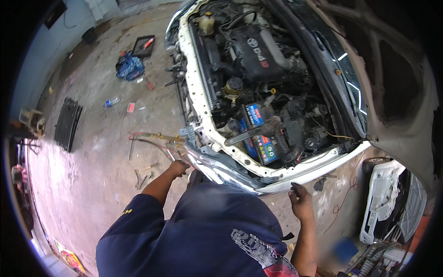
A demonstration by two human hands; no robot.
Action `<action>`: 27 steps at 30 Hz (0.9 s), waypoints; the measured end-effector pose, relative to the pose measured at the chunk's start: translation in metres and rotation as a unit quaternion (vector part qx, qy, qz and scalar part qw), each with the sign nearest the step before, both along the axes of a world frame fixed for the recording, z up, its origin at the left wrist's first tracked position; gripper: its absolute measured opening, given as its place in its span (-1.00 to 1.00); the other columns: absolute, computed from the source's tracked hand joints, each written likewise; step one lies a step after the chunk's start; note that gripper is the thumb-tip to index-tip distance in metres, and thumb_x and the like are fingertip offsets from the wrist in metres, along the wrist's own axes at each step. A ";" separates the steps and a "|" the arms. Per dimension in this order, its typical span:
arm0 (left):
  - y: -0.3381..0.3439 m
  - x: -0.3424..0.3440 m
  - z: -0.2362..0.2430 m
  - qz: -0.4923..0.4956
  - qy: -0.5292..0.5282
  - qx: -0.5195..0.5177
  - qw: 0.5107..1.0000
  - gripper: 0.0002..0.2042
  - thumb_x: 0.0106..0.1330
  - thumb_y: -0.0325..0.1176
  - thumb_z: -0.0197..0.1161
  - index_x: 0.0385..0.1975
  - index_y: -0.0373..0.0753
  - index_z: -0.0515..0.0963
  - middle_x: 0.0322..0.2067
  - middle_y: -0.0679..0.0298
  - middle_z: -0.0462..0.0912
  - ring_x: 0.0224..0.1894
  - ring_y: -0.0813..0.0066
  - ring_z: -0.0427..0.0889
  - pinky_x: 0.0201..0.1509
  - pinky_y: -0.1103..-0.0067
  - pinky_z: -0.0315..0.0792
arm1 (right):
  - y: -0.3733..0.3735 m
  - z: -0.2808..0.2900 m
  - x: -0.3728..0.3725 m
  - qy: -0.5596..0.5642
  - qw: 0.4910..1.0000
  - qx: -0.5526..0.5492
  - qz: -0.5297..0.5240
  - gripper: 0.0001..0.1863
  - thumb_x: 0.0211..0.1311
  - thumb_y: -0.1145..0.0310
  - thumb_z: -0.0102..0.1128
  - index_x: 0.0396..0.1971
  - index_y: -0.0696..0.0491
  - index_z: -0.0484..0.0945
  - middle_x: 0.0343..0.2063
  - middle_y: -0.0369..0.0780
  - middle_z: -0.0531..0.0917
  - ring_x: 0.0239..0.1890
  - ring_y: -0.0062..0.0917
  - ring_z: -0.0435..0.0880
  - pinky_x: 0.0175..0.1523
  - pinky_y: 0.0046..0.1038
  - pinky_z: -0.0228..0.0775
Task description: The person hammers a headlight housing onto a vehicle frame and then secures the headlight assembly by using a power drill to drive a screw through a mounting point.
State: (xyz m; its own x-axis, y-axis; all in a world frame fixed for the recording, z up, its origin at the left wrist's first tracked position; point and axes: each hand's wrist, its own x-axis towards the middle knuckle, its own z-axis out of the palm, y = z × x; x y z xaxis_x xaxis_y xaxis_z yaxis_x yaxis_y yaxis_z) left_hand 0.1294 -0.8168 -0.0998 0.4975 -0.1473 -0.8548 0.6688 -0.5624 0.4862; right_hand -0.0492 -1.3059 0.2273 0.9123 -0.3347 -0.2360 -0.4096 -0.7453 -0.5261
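The left hand (177, 170) is half-curled just left of the headlight (211, 169), its hold unclear; the right hand (301, 201) is loosely curled, apparently empty, right of the headlight. The headlight appears fitted; the bumper seems removed; what is left cannot be told.

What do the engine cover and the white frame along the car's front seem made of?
The engine cover: probably moulded plastic, matte black, given its dull, even surface. The white frame: likely painted sheet metal, somewhat glossy, judging by its folded edges and holes.
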 end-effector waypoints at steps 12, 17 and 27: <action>0.025 0.005 0.020 -0.129 -0.325 0.125 0.929 -0.65 0.34 -0.15 0.32 -0.01 -0.26 0.68 -0.15 -0.02 0.78 -0.12 -0.04 0.77 0.01 0.22 0.62 | 0.028 -0.011 0.126 -0.048 0.969 -0.189 0.152 -0.28 0.25 0.32 0.42 0.41 0.10 0.40 0.10 0.16 0.66 0.24 0.12 0.57 0.35 0.00 0.42; -0.069 0.068 0.150 -0.108 -0.459 -0.009 0.882 -0.74 0.36 -0.28 0.31 -0.04 -0.26 0.65 -0.13 -0.02 0.75 -0.06 -0.05 0.72 0.07 0.21 0.59 | 0.035 -0.046 0.205 0.052 0.970 -0.206 0.115 -0.05 0.24 0.19 0.43 0.54 0.17 0.15 0.20 0.23 0.59 0.30 0.12 0.55 0.40 -0.01 0.39; -0.228 0.146 0.185 -0.317 -0.561 -0.096 0.758 -0.58 0.30 -0.30 0.38 0.17 -0.13 0.62 0.11 0.09 0.65 0.14 0.07 0.64 0.21 0.24 0.56 | 0.013 -0.058 0.228 0.154 0.969 -0.193 0.003 -0.04 0.18 0.17 0.43 0.52 0.16 0.17 0.04 0.22 0.70 0.14 0.07 0.70 0.30 -0.05 0.50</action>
